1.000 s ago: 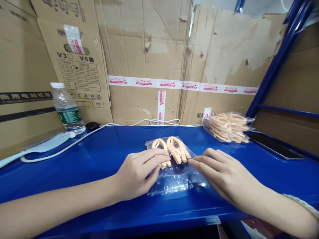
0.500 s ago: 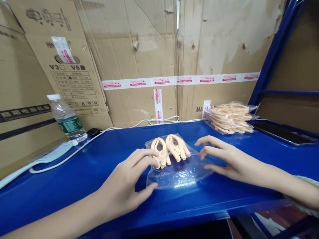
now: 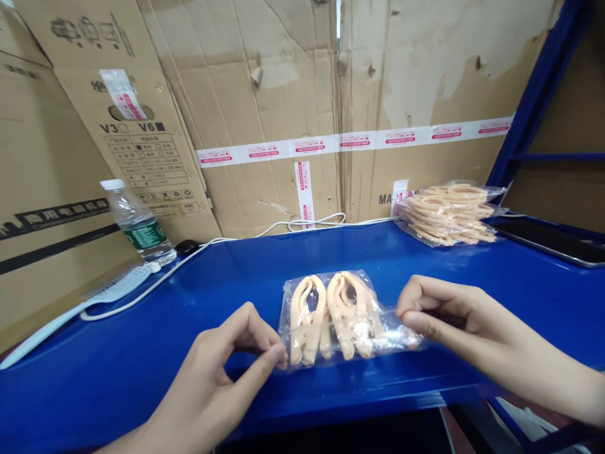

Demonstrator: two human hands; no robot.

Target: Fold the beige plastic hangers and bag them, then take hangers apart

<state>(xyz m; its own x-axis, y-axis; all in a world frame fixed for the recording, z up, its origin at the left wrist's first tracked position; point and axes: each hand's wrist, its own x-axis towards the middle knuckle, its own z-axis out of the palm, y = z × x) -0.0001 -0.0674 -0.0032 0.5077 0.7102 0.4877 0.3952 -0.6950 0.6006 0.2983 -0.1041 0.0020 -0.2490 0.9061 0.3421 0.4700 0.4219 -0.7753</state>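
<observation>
A clear plastic bag (image 3: 331,362) lies on the blue table in front of me. Inside it are beige looped plastic pieces (image 3: 309,315), which look like folded hangers, in two side-by-side bunches. My left hand (image 3: 227,372) is closed, thumb and fingertips pinching the bag's lower left corner. On the other side, my right hand (image 3: 454,321) has its thumb and fingers pressed together on the right end of the bag's flap. The flap lies across the lower part of the pieces.
Bagged beige pieces (image 3: 449,214) are stacked at the back right, beside a dark tablet-like device (image 3: 553,239). At the left stand a water bottle (image 3: 142,224) and a pale long-handled brush-like object (image 3: 108,287). A white cable (image 3: 265,233) runs along the cardboard wall (image 3: 265,82).
Both hands have gone from spread fingers to pinching the bag. Its open end is now folded over the pieces, which lie closer to me and squarer. The view has shifted slightly.
</observation>
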